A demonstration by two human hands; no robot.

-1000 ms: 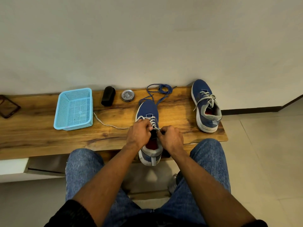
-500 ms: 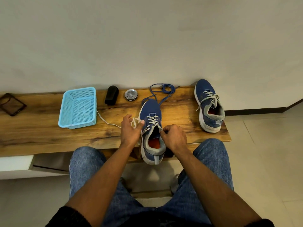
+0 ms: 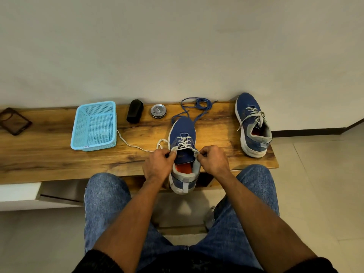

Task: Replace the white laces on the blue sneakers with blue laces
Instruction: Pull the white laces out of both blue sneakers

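**White lace half-loosened on the near sneaker, both hands pulling**

The near blue sneaker (image 3: pixel 184 138) sits on the wooden bench (image 3: pixel 49 154), its heel hanging over the front edge. The left hand (image 3: pixel 159 164) pinches the white lace (image 3: pixel 184 141) at the left top eyelet, fingers curled; the right hand (image 3: pixel 213 161) pinches the lace end on the other side. One loose tail trails left toward the light blue mesh basket (image 3: pixel 94 125). The blue laces (image 3: pixel 197 104) lie in a tangle just behind the toe, and the second sneaker (image 3: pixel 253 125), laced in white, stands well apart to the right.

Risks, as I judge them: a hard tug could tip the overhanging shoe off the bench, and the crossings may bind if only one side is drawn. The blue tangle may knot when lifted.

The fingertips hide the top eyelets, so I cannot tell how many rows are free. A dark frame-like object (image 3: pixel 14 121) is cut off at the left edge; the round tin (image 3: pixel 158 110) has an unreadable label
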